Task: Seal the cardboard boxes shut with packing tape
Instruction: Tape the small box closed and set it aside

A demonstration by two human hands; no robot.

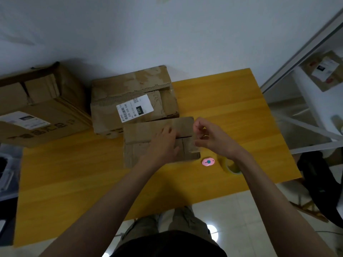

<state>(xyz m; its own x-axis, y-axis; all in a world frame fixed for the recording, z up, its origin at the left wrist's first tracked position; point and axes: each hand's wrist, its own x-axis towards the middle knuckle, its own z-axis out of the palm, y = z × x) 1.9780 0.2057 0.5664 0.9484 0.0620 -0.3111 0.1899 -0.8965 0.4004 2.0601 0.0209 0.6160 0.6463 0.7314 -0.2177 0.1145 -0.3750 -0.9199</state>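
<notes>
The left hand (pixel 163 143) lies flat, fingers straight, pressing the flaps of the small box (pixel 159 140). The right hand (pixel 209 137) hovers at the box's right end, fingers curled; whether it pinches a strip of tape is too blurred to tell. The seam runs left to right under both hands. The tape roll (pixel 230 166) and a pink cutter (pixel 208 161) sit on the surface (pixel 74 182) just right of the box, nearer the right hand. Two larger boxes (pixel 133 101) wait beyond.
</notes>
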